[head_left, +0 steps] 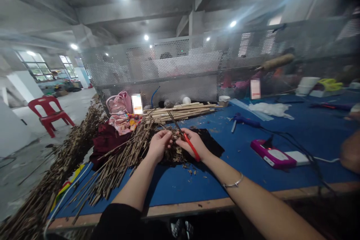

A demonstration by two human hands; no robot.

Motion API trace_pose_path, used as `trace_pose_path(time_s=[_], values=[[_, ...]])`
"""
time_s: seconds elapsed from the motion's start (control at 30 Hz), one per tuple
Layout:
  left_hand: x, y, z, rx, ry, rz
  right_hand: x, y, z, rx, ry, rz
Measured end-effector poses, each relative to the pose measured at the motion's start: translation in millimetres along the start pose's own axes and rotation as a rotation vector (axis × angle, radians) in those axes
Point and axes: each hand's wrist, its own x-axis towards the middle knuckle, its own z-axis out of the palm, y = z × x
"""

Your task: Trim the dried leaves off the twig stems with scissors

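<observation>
My right hand (194, 143) is closed round red-handled scissors (189, 141), whose dark blades point up and away to the left. My left hand (159, 143) pinches a thin dry twig (156, 124) right beside the blades. Both hands hover over a black cloth (209, 140) littered with small brown cuttings (180, 154) on the blue table (174, 185). A silver bangle sits on my right wrist.
A heap of dry brown twigs (112, 165) spreads left of my hands and over the table's left edge. Pale sticks (182, 111) lie behind. A blue glue gun (243, 120), a pink-cased phone (271, 153) with cables and white plastic (270, 108) lie right. Another person's arm (350, 150) shows far right. A red chair (49, 114) stands left.
</observation>
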Motion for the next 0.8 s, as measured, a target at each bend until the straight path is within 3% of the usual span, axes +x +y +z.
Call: trace_pose_path(time_s=[0.1,0.23,0.3,0.37,0.5,0.8], values=[[1.9,1.5,-2.4,-0.009,0.015,-0.009,-0.3,-2.7,-0.4,0.099,-0.059,0.01],[4.6,14.2,-11.2,-0.127,0.164,-0.057,0.0,-6.1,-7.4,0.168,-0.106,0.039],[5.2,19.5,-15.5,-0.156,0.134,-0.04,0.0,-8.0,-10.8,0.18,-0.126,0.051],[5.1,20.4,-17.6,-0.13,0.03,0.006,0.1,-9.1,-12.8,0.172,-0.148,0.045],[5.1,11.9,-14.6,-0.001,-0.11,0.045,0.5,-8.4,-14.5,0.117,-0.158,0.014],[9.2,17.4,-19.0,-0.181,0.045,-0.006,3.1,4.1,-24.8,-0.203,-0.16,-0.05]])
